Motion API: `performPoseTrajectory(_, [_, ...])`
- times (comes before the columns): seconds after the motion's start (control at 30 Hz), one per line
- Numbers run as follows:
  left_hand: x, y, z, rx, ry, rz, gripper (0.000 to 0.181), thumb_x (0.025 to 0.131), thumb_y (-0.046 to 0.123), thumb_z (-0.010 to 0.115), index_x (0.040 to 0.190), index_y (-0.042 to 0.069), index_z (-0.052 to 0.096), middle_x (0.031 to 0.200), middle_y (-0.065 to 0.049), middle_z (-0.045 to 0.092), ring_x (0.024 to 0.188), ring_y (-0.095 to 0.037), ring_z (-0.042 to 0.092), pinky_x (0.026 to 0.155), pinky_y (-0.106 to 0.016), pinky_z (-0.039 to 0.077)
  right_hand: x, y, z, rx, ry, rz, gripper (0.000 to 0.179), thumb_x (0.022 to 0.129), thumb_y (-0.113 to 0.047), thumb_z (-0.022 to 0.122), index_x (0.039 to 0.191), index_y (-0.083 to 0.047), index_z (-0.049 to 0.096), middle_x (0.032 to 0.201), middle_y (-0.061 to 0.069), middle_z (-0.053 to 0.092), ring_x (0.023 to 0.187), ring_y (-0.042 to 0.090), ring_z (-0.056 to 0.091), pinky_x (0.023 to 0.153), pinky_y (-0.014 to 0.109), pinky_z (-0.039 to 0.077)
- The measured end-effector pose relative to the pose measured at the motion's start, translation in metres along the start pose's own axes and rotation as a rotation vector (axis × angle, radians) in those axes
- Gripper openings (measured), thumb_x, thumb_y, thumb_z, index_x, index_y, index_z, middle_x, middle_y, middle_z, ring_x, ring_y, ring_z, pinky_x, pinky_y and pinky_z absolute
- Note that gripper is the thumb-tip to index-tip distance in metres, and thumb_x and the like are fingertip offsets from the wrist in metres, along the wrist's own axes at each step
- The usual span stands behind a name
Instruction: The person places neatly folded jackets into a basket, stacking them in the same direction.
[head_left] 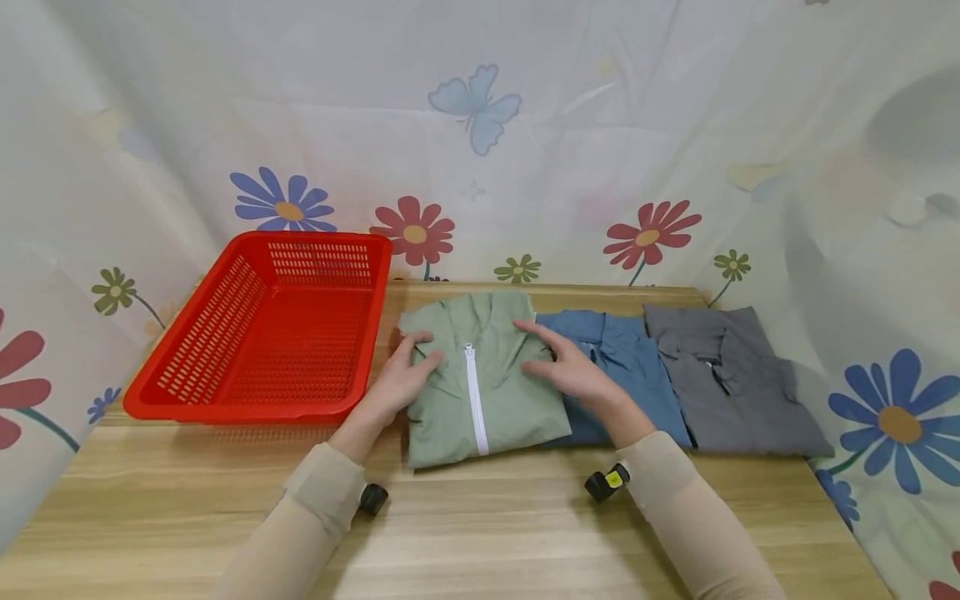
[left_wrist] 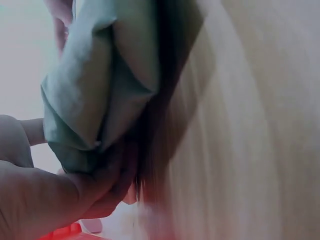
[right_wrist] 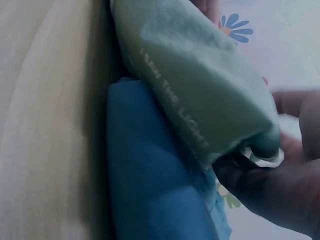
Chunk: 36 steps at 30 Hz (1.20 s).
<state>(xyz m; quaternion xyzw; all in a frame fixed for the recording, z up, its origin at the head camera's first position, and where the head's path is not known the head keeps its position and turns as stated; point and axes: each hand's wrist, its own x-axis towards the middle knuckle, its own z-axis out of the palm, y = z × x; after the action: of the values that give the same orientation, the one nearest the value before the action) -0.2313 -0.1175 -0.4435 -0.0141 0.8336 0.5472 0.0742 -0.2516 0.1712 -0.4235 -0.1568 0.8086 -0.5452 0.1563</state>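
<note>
A folded light green zip jacket point(head_left: 442, 417) with a white zipper lies in the middle of the wooden table. My left hand point(head_left: 405, 375) grips its left edge, thumb on top; the left wrist view shows fingers tucked beneath the cloth. At the opposite edge my right hand point(head_left: 577, 371) holds the jacket, with fingers partly hidden under it in the right wrist view. White lettering runs along the jacket's side point(right_wrist: 172, 100). Its right side overlaps a folded blue garment point(head_left: 637, 392), which lies against a folded grey garment point(head_left: 750, 408) farther right.
A red plastic basket point(head_left: 251, 412) with slotted walls stands left of the jacket, nothing visible inside it. The wooden table point(head_left: 480, 533) extends toward me. A white curtain point(head_left: 570, 167) with printed flowers and a butterfly encloses the back and sides.
</note>
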Motion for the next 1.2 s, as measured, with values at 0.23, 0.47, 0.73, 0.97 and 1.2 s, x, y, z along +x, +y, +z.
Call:
performPoseTrajectory(0.23, [-0.002,-0.002,0.002,-0.099,-0.016,-0.001,0.05,0.108,0.03,0.049,0.153,0.009,0.041,0.162,-0.018,0.03,0.148,-0.033,0.027,0.12,-0.052,0.023,0.004,0.012,-0.008,-0.023,0.063,0.088,0.048,0.103,-0.017,0.063,0.15,-0.016,0.052,0.164,0.015,0.027,0.146,0.034,0.03,0.111,0.055,0.036])
performPoseTrajectory(0.47, [-0.003,-0.005,0.003,-0.208,-0.003,-0.023,0.043,0.105,0.018,0.05,0.146,0.004,0.048,0.153,-0.019,0.04,0.141,-0.032,0.034,0.115,-0.048,0.029,0.004,0.014,-0.013,-0.018,0.061,0.128,0.047,0.098,-0.015,0.069,0.144,-0.015,0.058,0.156,0.016,0.039,0.133,0.034,0.044,0.103,0.051,0.044])
performPoseTrajectory(0.73, [-0.005,-0.005,0.006,-0.191,0.02,0.013,0.051,0.094,0.002,0.062,0.144,0.002,0.051,0.124,-0.02,0.05,0.106,-0.028,0.051,0.086,-0.033,0.048,-0.003,0.009,-0.019,-0.072,0.052,0.105,0.047,0.096,-0.011,0.071,0.142,-0.011,0.059,0.143,0.019,0.051,0.121,0.033,0.053,0.094,0.045,0.049])
performPoseTrajectory(0.97, [-0.012,0.008,0.004,-0.164,0.001,0.013,0.05,0.097,0.006,0.065,0.145,0.008,0.051,0.127,-0.018,0.048,0.101,-0.028,0.055,0.082,-0.035,0.053,-0.01,0.003,-0.022,-0.072,0.07,0.106,0.049,0.095,-0.01,0.072,0.142,-0.01,0.058,0.145,0.019,0.048,0.12,0.034,0.055,0.092,0.046,0.052])
performPoseTrajectory(1.2, [-0.016,0.023,-0.003,-0.12,-0.018,0.057,0.051,0.097,0.009,0.068,0.145,0.009,0.052,0.128,-0.017,0.049,0.097,-0.029,0.06,0.08,-0.035,0.056,-0.017,-0.003,-0.029,-0.009,0.082,0.096,0.051,0.094,-0.009,0.073,0.143,-0.011,0.057,0.145,0.019,0.047,0.118,0.034,0.056,0.09,0.044,0.054])
